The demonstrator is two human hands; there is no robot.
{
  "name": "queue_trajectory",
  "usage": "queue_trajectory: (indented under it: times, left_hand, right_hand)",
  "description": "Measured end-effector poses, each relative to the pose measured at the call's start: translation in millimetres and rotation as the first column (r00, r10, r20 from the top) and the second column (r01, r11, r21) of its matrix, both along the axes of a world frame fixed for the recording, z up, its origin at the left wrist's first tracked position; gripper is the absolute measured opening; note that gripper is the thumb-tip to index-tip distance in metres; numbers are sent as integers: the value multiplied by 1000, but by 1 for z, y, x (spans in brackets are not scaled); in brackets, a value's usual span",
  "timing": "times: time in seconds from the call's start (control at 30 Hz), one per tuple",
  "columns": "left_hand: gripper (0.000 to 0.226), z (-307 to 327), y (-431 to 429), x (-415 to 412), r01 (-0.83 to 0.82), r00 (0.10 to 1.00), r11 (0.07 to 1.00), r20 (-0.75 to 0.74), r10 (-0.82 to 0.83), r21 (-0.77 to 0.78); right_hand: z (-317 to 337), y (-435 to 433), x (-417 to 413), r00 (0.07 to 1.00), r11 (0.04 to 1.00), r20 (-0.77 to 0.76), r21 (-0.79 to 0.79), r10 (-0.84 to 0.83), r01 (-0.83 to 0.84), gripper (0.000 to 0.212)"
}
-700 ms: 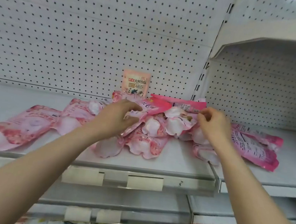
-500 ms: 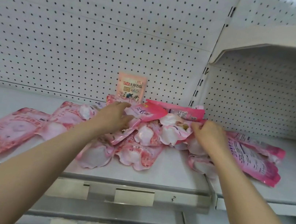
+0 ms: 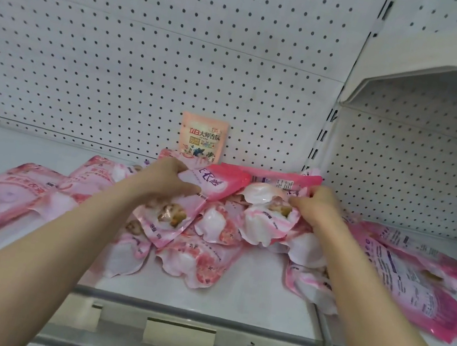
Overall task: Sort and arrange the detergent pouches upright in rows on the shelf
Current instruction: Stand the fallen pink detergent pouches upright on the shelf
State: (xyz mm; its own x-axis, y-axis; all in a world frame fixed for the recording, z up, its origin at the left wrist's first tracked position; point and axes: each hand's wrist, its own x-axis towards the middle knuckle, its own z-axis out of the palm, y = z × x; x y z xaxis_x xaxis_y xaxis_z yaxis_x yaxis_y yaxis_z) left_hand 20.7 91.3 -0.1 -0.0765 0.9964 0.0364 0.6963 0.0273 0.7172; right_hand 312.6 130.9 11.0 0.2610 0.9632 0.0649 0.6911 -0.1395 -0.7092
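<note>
You're mid-sort on the shelf: your left hand clamps its fingers on the bright pink pouch, your right hand pinches a crumpled pouch atop the heap, so next, I'd say, lift one clear and stand it by the upright peach pouch.

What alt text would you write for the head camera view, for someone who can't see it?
A left hand and right hand each grip a pouch in a jumbled heap of pink detergent pouches on a white shelf. Behind it, one peach pouch stands upright against the pegboard.
</note>
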Motion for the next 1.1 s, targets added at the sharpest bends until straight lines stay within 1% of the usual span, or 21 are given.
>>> queue_trajectory:
  times: [0.03, 0.07, 0.13, 0.27, 0.3, 0.37, 0.43, 0.5, 0.57, 0.63, 0.67, 0.7, 0.73, 0.77, 0.8, 0.83, 0.9, 0.93, 1.0, 1.03, 1.1]
  left_hand:
    - [25, 2, -1, -2, -15, 999, 1000, 52, 15, 10]
    - [18, 3, -2, -3, -25, 993, 1000, 115, 23, 18]
    - [10, 4, -7, -6, -32, 961, 999, 275, 20, 38]
    - [19, 8, -23, -9, -68, 839, 987, 543, -24, 148]
    - [21, 9, -28, -10, -86, 796, 981, 605, -37, 172]
    - [23, 11, -37, -11, -97, 742, 972, 667, -73, 214]
    - [21, 11, -48, -13, -82, 729, 966, 675, -110, 246]
    - [18, 12, -59, -16, -63, 710, 963, 690, -141, 262]
    - [19, 13, -67, -19, -51, 695, 968, 704, -142, 246]
    - [18, 16, -73, -21, -23, 681, 977, 719, -140, 211]
    - [17, 18, -74, -23, -11, 678, 980, 722, -140, 201]
    - [15, 19, -77, -23, 8, 679, 980, 719, -150, 197]
    - [13, 21, -79, -22, 30, 684, 980, 711, -164, 197]
    - [11, 22, -81, -21, 51, 691, 979, 700, -178, 198]
    - [11, 23, -83, -18, 71, 702, 977, 686, -193, 202]
    - [11, 23, -84, -15, 87, 714, 974, 669, -207, 209]
    - [11, 19, -85, -9, 97, 731, 969, 644, -224, 228]
    - [11, 17, -85, -7, 87, 731, 967, 643, -226, 240]
    - [12, 12, -84, -5, 52, 717, 964, 662, -217, 260]
    - [12, 10, -83, -6, 34, 710, 962, 671, -214, 272]
    - [11, 4, -81, -9, 9, 707, 957, 675, -213, 291]
  right_hand:
    - [0, -2, -1, 1000, 999, -3, 50, -2, 2, 8]
    - [1, -5, -2, 1000, 995, -12, 103, 10, -9, 6]
    - [1, -15, -3, 996, 977, -59, 205, 72, -59, 16]
    - [1, -57, -7, 942, 891, -227, 435, 247, -129, 12]
    - [-1, -70, -8, 926, 867, -233, 473, 296, -158, 11]
    - [-6, -95, -9, 902, 826, -209, 517, 377, -225, 12]
    - [-13, -115, -7, 880, 811, -235, 535, 413, -238, 12]
    - [-18, -129, -4, 852, 829, -301, 507, 428, -237, 15]
    - [-18, -138, -3, 791, 882, -461, 427, 402, -199, 19]
    - [-15, -141, -7, 685, 944, -672, 320, 283, -76, 24]
    - [-12, -139, -9, 642, 969, -740, 246, 201, -21, 26]
    - [-8, -138, -13, 612, 986, -779, 166, 137, -10, 29]
    - [-3, -136, -17, 597, 995, -796, 89, 104, -54, 35]
    - [2, -136, -22, 601, 992, -794, 24, 96, -127, 40]
    - [6, -134, -26, 639, 981, -761, -17, 113, -194, 39]
    - [10, -132, -30, 713, 972, -686, -37, 145, -233, 35]
    - [19, -128, -39, 888, 975, -417, -15, 193, -220, 22]
    - [21, -125, -44, 948, 982, -259, 25, 187, -187, 19]
    - [21, -123, -50, 990, 986, -34, 100, 136, -132, 16]
    - [18, -124, -54, 992, 984, 8, 124, 128, -128, 16]
    - [6, -128, -60, 987, 982, -16, 105, 162, -160, 48]
